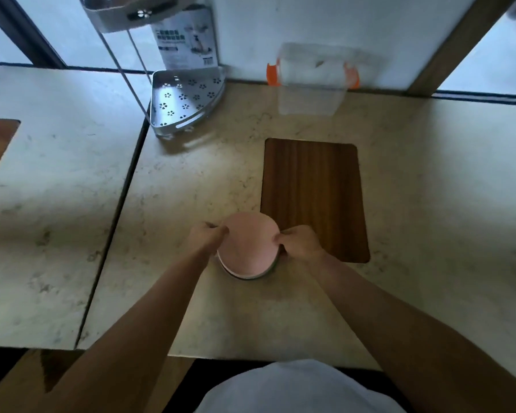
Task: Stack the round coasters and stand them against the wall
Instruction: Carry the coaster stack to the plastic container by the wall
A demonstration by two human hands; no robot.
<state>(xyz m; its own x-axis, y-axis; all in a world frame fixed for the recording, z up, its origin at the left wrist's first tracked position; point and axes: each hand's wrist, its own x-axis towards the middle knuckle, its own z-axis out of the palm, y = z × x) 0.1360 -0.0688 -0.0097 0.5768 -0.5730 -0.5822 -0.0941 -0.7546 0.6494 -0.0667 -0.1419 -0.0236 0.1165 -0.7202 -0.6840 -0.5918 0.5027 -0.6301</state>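
Coasters (246, 245) stacked, gripped from both sides.
We see the pink stack low over the counter (191, 180), left hand (204, 236) and right hand (300, 241) pinching opposite edges; wood board (313, 198) just right, wall (251, 34) well beyond.

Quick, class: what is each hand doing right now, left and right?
Left hand: closed, fingers pinching the left edge of the coaster stack.
Right hand: closed, fingers pinching the stack's right edge.

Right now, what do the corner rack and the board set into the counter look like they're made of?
Corner rack: likely metal, with a silvery sheen and punched flower holes. Inset board: looks like dark wood or wood-look laminate, with straight vertical grain and a matte finish.
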